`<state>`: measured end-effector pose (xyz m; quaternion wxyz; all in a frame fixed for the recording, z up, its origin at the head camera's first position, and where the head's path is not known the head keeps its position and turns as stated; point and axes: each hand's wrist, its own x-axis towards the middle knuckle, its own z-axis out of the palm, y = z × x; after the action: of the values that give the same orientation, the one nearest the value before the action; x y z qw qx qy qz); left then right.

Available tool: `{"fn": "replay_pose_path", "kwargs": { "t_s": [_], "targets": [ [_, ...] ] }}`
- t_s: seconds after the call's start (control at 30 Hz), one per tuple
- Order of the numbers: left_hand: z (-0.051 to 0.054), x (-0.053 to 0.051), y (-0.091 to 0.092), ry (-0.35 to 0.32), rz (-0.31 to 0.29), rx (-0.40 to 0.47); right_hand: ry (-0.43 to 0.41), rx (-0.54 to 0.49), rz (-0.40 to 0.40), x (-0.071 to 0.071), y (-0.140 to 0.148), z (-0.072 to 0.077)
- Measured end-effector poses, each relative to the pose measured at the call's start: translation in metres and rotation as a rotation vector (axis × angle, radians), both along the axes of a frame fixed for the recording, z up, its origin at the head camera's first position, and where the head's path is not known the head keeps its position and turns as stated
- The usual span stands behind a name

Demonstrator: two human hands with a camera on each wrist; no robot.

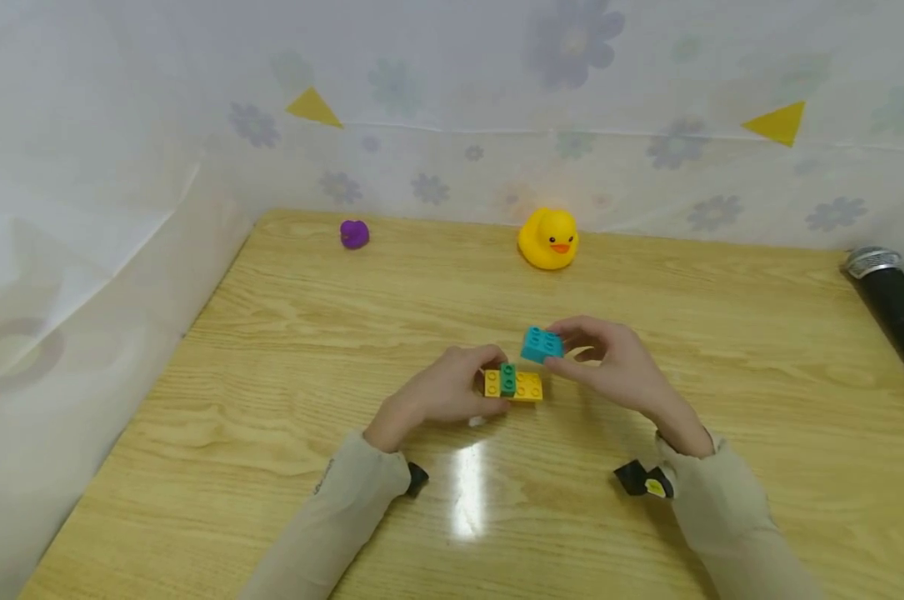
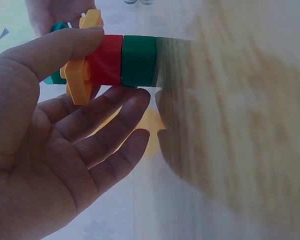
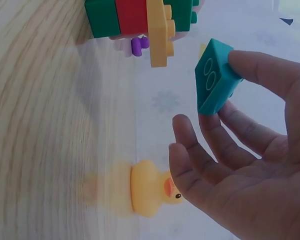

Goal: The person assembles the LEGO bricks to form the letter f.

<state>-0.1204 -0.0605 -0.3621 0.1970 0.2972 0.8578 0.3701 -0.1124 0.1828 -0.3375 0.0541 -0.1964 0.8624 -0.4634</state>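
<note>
A stack of blocks stands on the table, a green block lowest, a red block over it, then a yellow piece and a green block on top. My left hand grips this stack between thumb and fingers at its left side. From above, the yellow piece juts out to both sides of the green block. My right hand pinches a teal block in the air, just right of and behind the stack, not touching it.
On the wooden table, a purple duck sits at the back left and a yellow duck at the back centre. A black microphone lies at the right edge. A white flowered sheet hangs behind.
</note>
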Motion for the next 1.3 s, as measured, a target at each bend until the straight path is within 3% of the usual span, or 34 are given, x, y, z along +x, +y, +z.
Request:
{"fn": "replay_pose_path", "kwargs": {
  "t_s": [0.53,0.97,1.3],
  "targets": [
    [0.000,-0.001,0.000,0.004,-0.005,0.000,0.018,-0.083,0.150,0.003,-0.007,-0.002],
    [-0.002,0.000,-0.001,-0.007,0.006,0.010,0.030,-0.072,0.195,0.003,-0.011,-0.005],
    [-0.003,0.000,0.000,0.009,-0.006,0.022,0.131,-0.065,0.233,0.004,-0.012,-0.007]
  ]
}}
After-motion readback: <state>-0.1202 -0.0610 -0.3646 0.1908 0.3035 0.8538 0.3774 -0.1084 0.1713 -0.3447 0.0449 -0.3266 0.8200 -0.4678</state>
